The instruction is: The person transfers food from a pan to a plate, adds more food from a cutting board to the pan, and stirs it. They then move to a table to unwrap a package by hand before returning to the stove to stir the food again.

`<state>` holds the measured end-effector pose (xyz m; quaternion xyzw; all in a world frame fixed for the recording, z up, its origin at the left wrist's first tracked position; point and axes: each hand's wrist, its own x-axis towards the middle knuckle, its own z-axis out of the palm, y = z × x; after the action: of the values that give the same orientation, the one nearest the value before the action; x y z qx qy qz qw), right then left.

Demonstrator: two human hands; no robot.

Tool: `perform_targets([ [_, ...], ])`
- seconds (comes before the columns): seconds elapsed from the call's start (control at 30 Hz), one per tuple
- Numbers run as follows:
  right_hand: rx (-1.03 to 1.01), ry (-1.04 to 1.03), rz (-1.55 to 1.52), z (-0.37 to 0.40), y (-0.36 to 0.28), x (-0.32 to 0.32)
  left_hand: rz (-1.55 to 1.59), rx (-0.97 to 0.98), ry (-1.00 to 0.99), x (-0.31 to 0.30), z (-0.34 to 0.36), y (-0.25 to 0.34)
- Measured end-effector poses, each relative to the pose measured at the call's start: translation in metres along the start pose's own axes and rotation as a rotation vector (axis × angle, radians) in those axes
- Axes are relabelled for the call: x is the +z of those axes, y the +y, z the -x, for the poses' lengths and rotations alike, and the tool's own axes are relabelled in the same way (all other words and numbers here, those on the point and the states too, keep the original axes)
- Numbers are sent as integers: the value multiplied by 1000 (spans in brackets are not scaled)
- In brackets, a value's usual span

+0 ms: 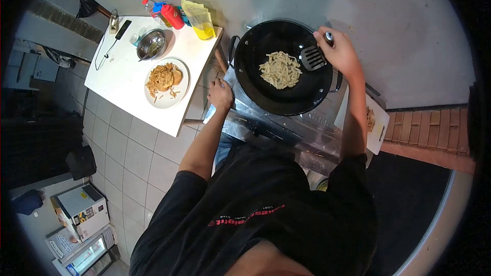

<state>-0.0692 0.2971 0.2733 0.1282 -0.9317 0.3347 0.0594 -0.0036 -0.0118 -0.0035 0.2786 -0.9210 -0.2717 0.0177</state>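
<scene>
A black two-handled wok [255, 94] sits on a metal stove [250, 117]. Pale, stick-like pieces of food [281, 70] lie heaped in its middle. My right hand [335, 51] is closed round the handle of a black slotted spatula [312, 58], whose blade is inside the wok, just right of the food. The blade and the heap look slightly apart. My left hand [220, 94] rests on the stove's left edge, below the wok's left handle, and holds nothing that I can see. Its fingers are partly bent over the edge.
Left of the stove stands a white table [117, 84] with a plate of fried food [162, 105], a steel bowl [152, 44], a red bottle [172, 16] and a yellow pouch [199, 20]. A white cutting board [377, 128] with brownish pieces lies at right.
</scene>
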Motion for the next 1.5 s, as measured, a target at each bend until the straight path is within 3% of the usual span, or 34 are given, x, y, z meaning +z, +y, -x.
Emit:
perform_targets([
  [0.2,72,-23,63,-17,19,19,14,-4,12,-2,1,2],
  [0.27,227,-84,-299,-19,26,38,22,-3,18,-1,2,1],
  [0.43,166,-197,-305,-3,2,42,17,-5,12,2,-1,-2],
  [0.5,-137,-24,-133,5,-16,32,10,-2,3,0,0,-1],
  [0.53,-175,-21,-155,8,-23,25,10,-3,5,-1,1,0],
  [0.77,-192,75,-40,25,-29,9,23,-4,-1,-1,0,1],
  [0.97,-152,112,-123,56,-34,34,22,6,6,0,-1,0],
  [1.27,-265,131,-333,76,-61,88,16,14,27,1,0,-1],
  [1.37,-255,220,-328,61,-50,99,32,7,21,-2,2,1],
  [1.5,-181,328,-104,44,-36,76,3,-21,-6,0,-1,-2],
])
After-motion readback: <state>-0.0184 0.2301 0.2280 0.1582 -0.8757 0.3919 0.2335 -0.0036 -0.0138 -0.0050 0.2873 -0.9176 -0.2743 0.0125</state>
